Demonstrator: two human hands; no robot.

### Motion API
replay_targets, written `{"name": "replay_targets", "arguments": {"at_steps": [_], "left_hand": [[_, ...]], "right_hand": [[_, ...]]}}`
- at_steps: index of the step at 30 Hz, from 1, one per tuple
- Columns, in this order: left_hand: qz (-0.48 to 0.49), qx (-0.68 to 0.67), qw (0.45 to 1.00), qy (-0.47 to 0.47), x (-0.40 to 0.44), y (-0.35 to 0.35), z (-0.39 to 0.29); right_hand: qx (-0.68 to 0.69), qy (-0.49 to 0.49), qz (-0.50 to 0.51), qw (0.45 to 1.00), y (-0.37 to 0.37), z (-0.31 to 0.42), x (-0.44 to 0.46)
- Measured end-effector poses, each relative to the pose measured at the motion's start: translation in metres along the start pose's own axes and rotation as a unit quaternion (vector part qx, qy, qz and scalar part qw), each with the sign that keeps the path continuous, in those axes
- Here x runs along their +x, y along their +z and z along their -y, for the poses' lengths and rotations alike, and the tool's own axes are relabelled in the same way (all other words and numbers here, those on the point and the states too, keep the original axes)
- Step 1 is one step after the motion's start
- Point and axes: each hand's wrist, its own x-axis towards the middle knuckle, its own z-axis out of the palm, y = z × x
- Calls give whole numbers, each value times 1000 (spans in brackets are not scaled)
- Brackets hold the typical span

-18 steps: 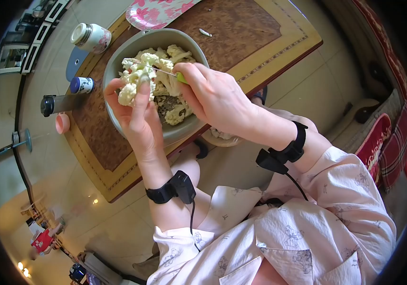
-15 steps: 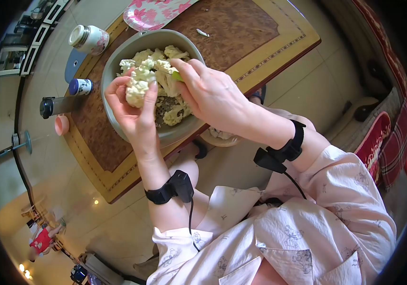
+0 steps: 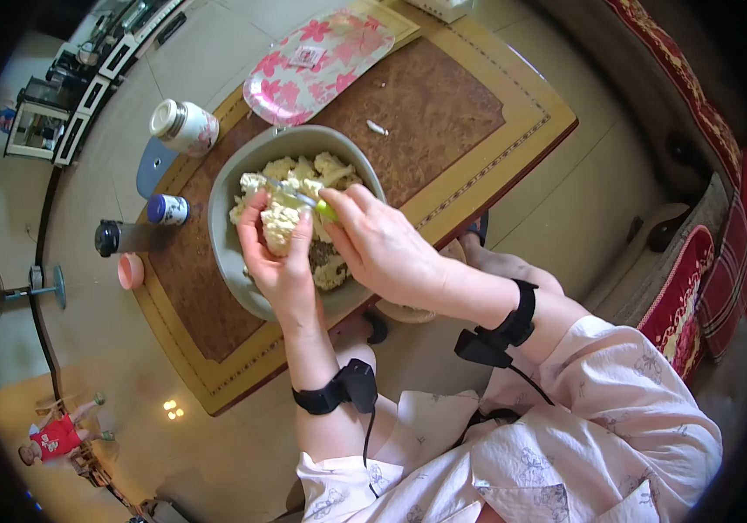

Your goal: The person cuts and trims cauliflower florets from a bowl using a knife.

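My left hand (image 3: pixel 279 272) is wrapped around a piece of cauliflower (image 3: pixel 280 225) above a grey basin (image 3: pixel 223 231). In my right hand (image 3: pixel 386 244) is a small knife (image 3: pixel 326 209) with a green handle. Its blade points left and lies against the top of the held cauliflower; how deep it sits in it I cannot tell. Several cut florets (image 3: pixel 331 275) rest in the basin below, partly covered by both hands. Each wrist wears a black strap with a small box and cable.
The basin stands on a wooden table (image 3: pixel 443 96). Around it are a floral tray (image 3: pixel 282 91) with a small packet, a white-lidded jar (image 3: pixel 194 131), a blue-lidded jar (image 3: pixel 169 209), a dark-capped bottle (image 3: pixel 138 238) and a pink cup (image 3: pixel 131 271). A person in red (image 3: pixel 57 436) is far off.
The view has tilted up, so the table and basin appear lower and more of the tray shows. The knife blade now shows across the cauliflower's top. Both hands keep their hold.
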Motion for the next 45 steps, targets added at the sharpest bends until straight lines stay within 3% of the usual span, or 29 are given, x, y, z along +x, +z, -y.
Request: {"name": "replay_targets", "arguments": {"at_steps": [7,10,13,15,17,19,21,24,25,27,29,31,33,35,40,43,45], "left_hand": [[-65,-1,997,-35,-1,18,8],[-112,-2,993,25,6,20,10],[-154,15,986,57,23,9,16],[-107,251,953,131,28,-15,24],[-78,-18,996,27,38,-25,37],[-49,-231,967,-95,37,-9,33],[33,-290,940,-178,14,15,24],[75,-266,925,-262,-40,59,-21],[117,-289,897,-313,-55,65,-26],[189,-292,885,-310,-80,72,-16],[132,-293,891,-322,-107,85,5],[156,-227,917,-288,-137,100,22],[209,-234,893,-322,-151,103,29],[193,-255,880,-353,-164,111,8],[77,-298,922,-235,-138,93,-7],[42,-340,916,-207,-114,76,-28],[20,-419,880,-224,-91,60,-37]], "right_hand": [[43,25,-14,999,-2,-6,4],[139,-36,-87,986,-7,-14,4],[126,-55,-122,983,-46,-19,-11],[108,-54,-160,980,-87,-16,-31],[71,-36,-149,986,-137,-10,-73],[21,-12,-134,991,-189,-4,-127],[-17,2,-188,982,-233,0,-188],[-5,143,-245,959,-280,19,-271],[0,175,-269,947,-287,13,-298],[83,289,-278,912,-301,9,-336],[-18,323,-267,908,-295,-26,-369],[-76,302,-226,923,-287,-37,-370],[-62,236,-192,950,-274,-40,-357],[-71,176,-149,970,-272,-24,-325],[-7,88,-65,994,-237,3,-221],[1,57,-6,998,-194,9,-167],[17,-8,12,1000,-163,18,-118]]}}
